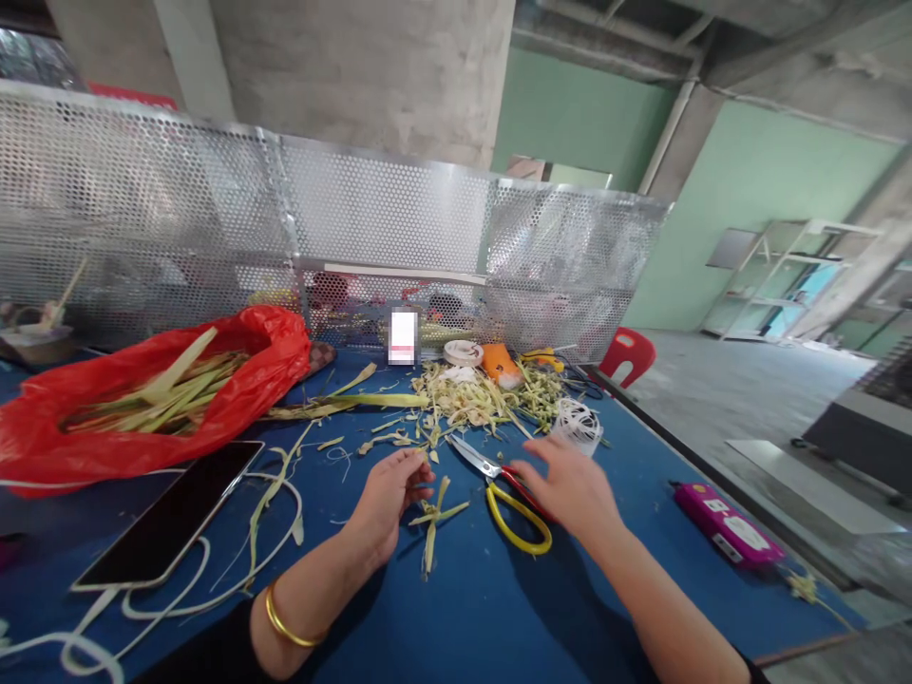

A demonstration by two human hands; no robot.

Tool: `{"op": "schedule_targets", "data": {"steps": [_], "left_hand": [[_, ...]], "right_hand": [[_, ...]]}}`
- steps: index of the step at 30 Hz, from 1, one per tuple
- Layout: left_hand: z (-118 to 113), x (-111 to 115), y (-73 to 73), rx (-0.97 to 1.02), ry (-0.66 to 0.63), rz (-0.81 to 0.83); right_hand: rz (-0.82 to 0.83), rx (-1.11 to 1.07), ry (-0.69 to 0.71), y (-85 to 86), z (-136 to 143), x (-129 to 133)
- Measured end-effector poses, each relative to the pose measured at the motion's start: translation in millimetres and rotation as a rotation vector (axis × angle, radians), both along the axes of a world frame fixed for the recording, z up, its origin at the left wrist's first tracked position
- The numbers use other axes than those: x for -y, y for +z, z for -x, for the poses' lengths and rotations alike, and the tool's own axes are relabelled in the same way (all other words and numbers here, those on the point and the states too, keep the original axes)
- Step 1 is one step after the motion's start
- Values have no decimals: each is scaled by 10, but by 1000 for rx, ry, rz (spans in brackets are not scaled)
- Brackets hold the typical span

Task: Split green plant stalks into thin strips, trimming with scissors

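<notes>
**Right hand [574,483] spread over long-bladed scissors [490,469] with red and yellow handles on a blue, flat-topped desk [456,632]**

The scissors lie near the middle of the desk, their silver blades slightly parted and pointing away from the person. The right hand is over the red handle with its fingers apart and unclenched; whether they touch the handle cannot be told. The yellow loop lies uncovered on the desk.

The left hand [391,494] is to the left of the scissors, its fingers curled with the tips close together. Whether they pinch anything cannot be told. A gold-coloured, smooth bangle [286,622] circles that wrist. Just beside the left hand, between it and the yellow loop, a small cross of pale green, flat plant strips [431,517] lies on the desk.

Beyond the hands spreads a loose heap of pale yellow-green plant scraps [466,404]. At its far edge are a white, ring-shaped roll of tape [463,353] and a crumpled orange packet [500,362]; a coil of thin white cord [579,424] is at its right side.

On the left, an open, shiny red plastic bag [285,344] holds long, dry green-and-brown stalks [167,391]. In front of it lies a black-screened, flat rectangular device [171,521] beside a looping white cable [186,605]. A purple, oblong box [727,524] lies near the desk's right edge.
</notes>
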State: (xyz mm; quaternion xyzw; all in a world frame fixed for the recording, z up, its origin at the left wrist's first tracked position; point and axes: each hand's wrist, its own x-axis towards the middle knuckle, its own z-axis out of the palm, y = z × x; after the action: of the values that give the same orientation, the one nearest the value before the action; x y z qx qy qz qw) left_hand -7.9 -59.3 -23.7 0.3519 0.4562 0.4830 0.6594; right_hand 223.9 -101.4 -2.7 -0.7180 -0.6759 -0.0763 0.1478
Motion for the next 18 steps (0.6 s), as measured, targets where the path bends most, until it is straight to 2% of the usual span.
{"op": "schedule_targets", "data": {"steps": [2, 3, 4, 6, 7, 9, 14, 18], "left_hand": [[-7, -7, -27, 10, -5, 0], [-9, -10, -36, 12, -5, 3], [-11, -11, -41, 13, -4, 10], [-8, -11, -36, 14, 3, 21], [-5, -10, -27, 15, 5, 25], [4, -5, -5, 17, 6, 27], [9, 8, 14, 16, -18, 38], [-1, 15, 11, 19, -29, 39]], "right_hand": [[-206, 107, -207, 120, -215, -103], [-235, 157, -293, 165, -331, -172], [-205, 175, -369, 199, -443, -248], [33, 114, -417, 230, -635, -393], [147, 79, -388, 232, -710, -454], [233, 51, -310, 225, -821, -540], [319, 11, -33, 239, -995, -589], [342, 1, 69, 283, -1032, -559]]}}
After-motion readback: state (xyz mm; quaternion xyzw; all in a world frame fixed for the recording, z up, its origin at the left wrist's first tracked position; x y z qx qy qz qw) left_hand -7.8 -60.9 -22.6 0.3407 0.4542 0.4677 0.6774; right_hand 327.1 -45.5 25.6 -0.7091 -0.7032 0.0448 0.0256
